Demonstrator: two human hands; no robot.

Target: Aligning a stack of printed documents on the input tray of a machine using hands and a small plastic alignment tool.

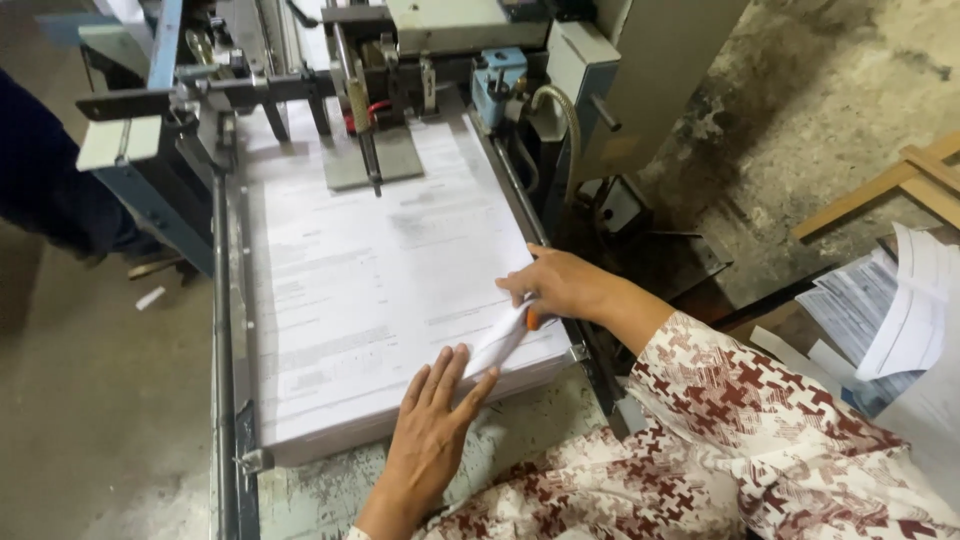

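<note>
Left hand [432,415]: we are laying it flat, fingers spread and released, on the near edge of the paper stack [370,280], fingertips touching a folded sheet [497,343].

Right hand [560,285]: we are pinching the folded sheet's upper end, fingers curled, at the stack's right edge; a small orange thing [532,320] is showing under the fingers, kind unclear.

Paper stack: lying on the machine bed [225,330], printed faintly.

Beyond: a metal plate [395,160] is resting on the stack's far end, under the machine head [450,25].

Left hand [432,420] lies flat, fingers spread; right hand [560,285] is curled, its grip pinched shut.
</note>
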